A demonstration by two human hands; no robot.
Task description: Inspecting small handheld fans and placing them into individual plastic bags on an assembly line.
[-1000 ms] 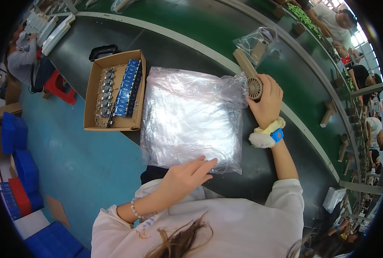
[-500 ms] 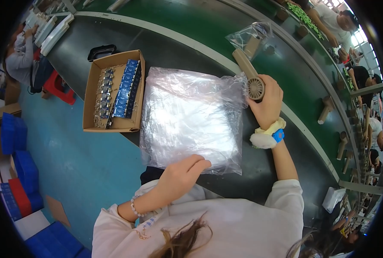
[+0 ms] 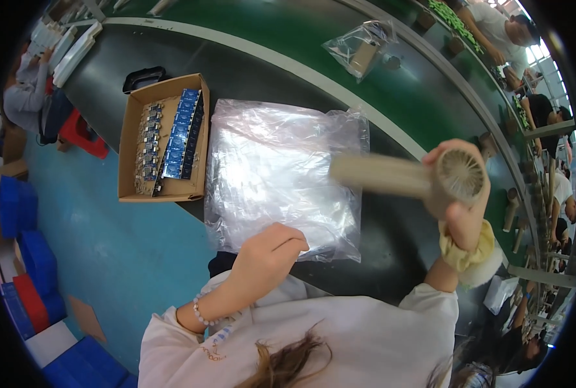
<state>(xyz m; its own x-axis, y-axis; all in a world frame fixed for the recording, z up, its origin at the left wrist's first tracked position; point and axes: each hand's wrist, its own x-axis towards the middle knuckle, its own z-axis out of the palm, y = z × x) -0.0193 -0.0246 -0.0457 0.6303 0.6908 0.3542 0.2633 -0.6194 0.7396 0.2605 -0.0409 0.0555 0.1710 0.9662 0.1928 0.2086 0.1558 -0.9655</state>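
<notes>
A beige handheld fan (image 3: 391, 176), smeared by motion, is in my right hand (image 3: 466, 210). The fingers wrap round its round grille end, and its handle points left over the bags. In front of me lies a stack of clear plastic bags (image 3: 275, 161), shiny and wrinkled. My left hand (image 3: 271, 255) is at the near edge of this stack, its fingers curled and pressed together on the plastic. Its fingertips are partly hidden.
Left of the bags stands an open cardboard box (image 3: 126, 184) with blue circuit boards (image 3: 183, 132) inside. Behind it is a black plastic piece (image 3: 143, 77). A bagged beige part (image 3: 365, 55) lies on the green conveyor belt (image 3: 288, 39). Co-workers sit across the line.
My right hand has moved right and towards me, carrying the fan off the belt's edge. The fan's handle has swung from pointing away to pointing left. My left hand has shifted slightly left.
</notes>
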